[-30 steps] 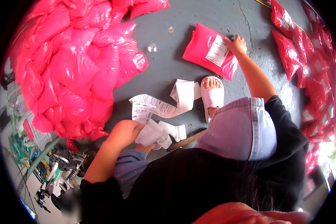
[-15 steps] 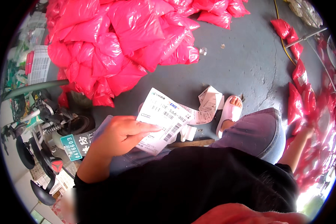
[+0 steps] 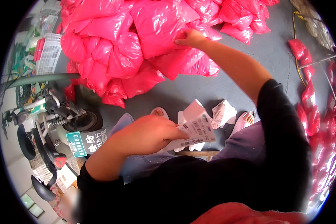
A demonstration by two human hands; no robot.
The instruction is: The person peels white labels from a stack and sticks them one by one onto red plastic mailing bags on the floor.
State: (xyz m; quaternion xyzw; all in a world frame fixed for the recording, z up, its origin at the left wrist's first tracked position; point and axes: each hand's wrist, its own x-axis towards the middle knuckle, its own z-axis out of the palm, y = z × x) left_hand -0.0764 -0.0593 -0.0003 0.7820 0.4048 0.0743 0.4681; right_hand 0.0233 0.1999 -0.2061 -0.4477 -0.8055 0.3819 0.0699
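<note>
In my left hand (image 3: 147,135) I pinch a strip of white printed shipping labels (image 3: 198,131) over my lap, thumb and fingers closed on its left end. My right arm stretches forward across the floor. At its end, my right hand (image 3: 193,39) grips the right edge of a large, full pink plastic bag (image 3: 156,28) on top of the heap; its fingertips partly blend into the pink. More of the label paper (image 3: 224,113) lies folded between my feet.
A big heap of pink bags (image 3: 119,48) fills the floor ahead. More pink bags (image 3: 309,99) lie along the right, near a yellow cord (image 3: 295,41) and a metal bar (image 3: 319,61). At left stand an electric scooter (image 3: 56,130) and a white plastic basket (image 3: 48,56).
My right hand has swung from the far right to the heap of pink bags ahead. My left hand has moved slightly right, and the labels now tilt toward the right.
</note>
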